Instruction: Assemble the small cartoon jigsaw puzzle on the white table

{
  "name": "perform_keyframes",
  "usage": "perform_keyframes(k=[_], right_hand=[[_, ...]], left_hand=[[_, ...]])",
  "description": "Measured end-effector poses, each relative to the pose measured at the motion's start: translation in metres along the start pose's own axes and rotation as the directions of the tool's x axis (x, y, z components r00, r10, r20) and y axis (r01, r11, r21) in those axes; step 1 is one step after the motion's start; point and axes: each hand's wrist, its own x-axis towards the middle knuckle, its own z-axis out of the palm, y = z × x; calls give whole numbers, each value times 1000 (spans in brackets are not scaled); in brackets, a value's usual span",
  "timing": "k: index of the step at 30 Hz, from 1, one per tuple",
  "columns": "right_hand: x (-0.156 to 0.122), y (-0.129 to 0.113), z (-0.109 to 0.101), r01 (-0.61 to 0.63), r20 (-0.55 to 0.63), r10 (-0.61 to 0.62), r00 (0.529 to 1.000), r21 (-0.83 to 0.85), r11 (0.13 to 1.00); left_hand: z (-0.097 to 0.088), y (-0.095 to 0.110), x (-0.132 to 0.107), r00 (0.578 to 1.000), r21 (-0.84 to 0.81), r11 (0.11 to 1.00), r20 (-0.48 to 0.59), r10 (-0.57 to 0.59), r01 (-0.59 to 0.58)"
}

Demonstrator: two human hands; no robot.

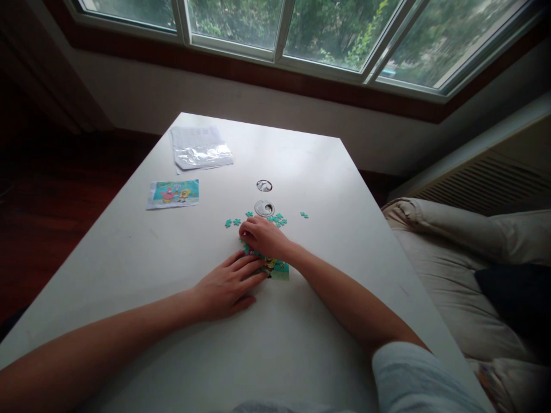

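A partly joined jigsaw puzzle point(280, 273) with a green and yellow cartoon picture lies on the white table, half covered by both hands. My left hand point(230, 282) rests flat over its left side, fingers stretched out. Above it, my right hand point(262, 234) is closed, thumb and fingers curled together at the puzzle's top left; whatever they hold is hidden. Loose teal puzzle pieces point(236, 222) lie just left of the right hand's fingertips. More teal pieces point(278, 219) are clustered behind that hand, and a single piece point(304, 215) sits off to the right.
A printed cartoon picture sheet point(174, 194) lies at the left of the table point(172, 252). Behind it are papers in a clear plastic sleeve point(201, 150). Two round inserts, one a metallic disc point(264, 208), show mid-table. A beige sofa point(456, 275) stands at the right.
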Motion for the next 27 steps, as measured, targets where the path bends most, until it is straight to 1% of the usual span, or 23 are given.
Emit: perform_keyframes(k=[2, 4, 5, 8, 10, 12, 17, 20, 22, 25, 27], right_hand=[[-1, 9, -14, -15, 43, 12, 999, 61, 998], [-4, 22, -33, -82, 7, 81, 997, 70, 994], [-7, 30, -42, -116, 8, 115, 993, 51, 992], [-18, 50, -63, -201, 119, 204, 972, -33, 979], [-25, 59, -68, -222, 190, 233, 954, -76, 972], [-29, 63, -67, -232, 222, 249, 943, -99, 968], [-27, 63, -61, -268, 218, 290, 932, -127, 955], [-25, 63, -59, -238, 239, 255, 937, -99, 966], [-24, 61, -55, -215, 230, 228, 946, -81, 973], [-20, 49, -40, -205, 159, 214, 964, -73, 976], [-17, 38, -26, -215, 58, 220, 974, -75, 974]], left_hand=[[1, 0, -1, 1000, 5, 1000, -6, 1, 0], [1, -1, -1, 1000, 8, 1000, -10, 5, -5], [1, -1, -2, 1000, 8, 1000, -10, 8, -8], [1, -1, -1, 1000, 3, 1000, -12, 16, -16], [0, 0, -1, 1000, 0, 1000, -16, 14, -14], [-1, 0, -1, 1000, 0, 1000, -13, 11, -11], [-1, 0, -2, 1000, 5, 1000, -9, 10, -10], [0, 0, -2, 1000, 9, 1000, -3, 11, -11], [1, -1, -3, 1000, 12, 1000, -6, 8, -8], [2, -1, -3, 1000, 17, 1000, -18, 8, -8], [2, -1, -3, 1000, 16, 1000, -23, 13, -13]])
